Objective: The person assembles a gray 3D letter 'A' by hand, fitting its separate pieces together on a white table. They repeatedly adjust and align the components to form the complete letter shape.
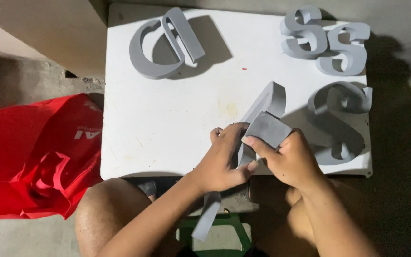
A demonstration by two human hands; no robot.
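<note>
Nearest the camera: bare knees, a green plastic stool frame (pixel 229 223) between them, and the loose tail of a thin grey strip (pixel 206 216) hanging down past the near edge of the white rectangular board (pixel 167 119). The board is the landmark here.

At the board's near edge, right of centre, both hands meet on a grey hollow letter form with thin upright walls (pixel 265 112). The left hand (pixel 222 159) is closed around the form's lower end, thumb pressed across, apparently pinning the strip to the wall so it follows the outline. The right hand (pixel 288 159) is clamped on a flat grey rectangular block (pixel 268 129), thumb on top, held against the form's side, likely as a backing or pressing face.

Right of the hands, at the board's right edge, lies a grey curved S-shaped letter shell (pixel 341 112), open side up. At the far right corner sit two more grey S-shaped shells (pixel 327 40), touching. At the far left part lies a grey rounded letter shell with a slanted bar (pixel 165 45). All are well apart from the hands, seemingly parked out of the way.

Off the board's left edge, on the concrete floor, a crumpled red fabric bag (pixel 34 157).
</note>
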